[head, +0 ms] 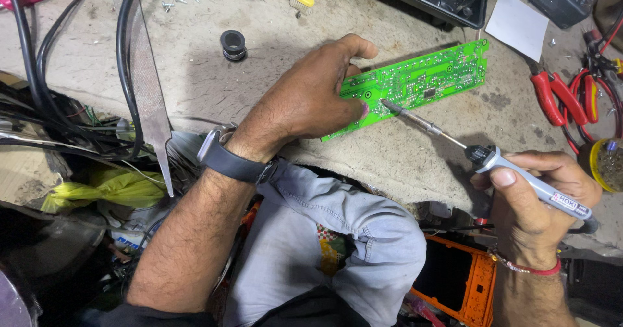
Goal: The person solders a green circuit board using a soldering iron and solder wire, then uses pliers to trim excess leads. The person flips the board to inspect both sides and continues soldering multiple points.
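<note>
Pressing flat green circuit board (422,80); slim soldering iron (480,155) touching.

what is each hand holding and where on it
The right hand grips a soldering iron by its grey handle, tip on the green circuit board. The left hand presses down on the board's left end rather than gripping it.

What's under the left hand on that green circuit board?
The left hand covers the near-left end of the green circuit board, fingers pressing it onto the grey workbench. Whatever is beneath the palm is hidden. The soldering iron tip rests beside the fingertips.
</note>
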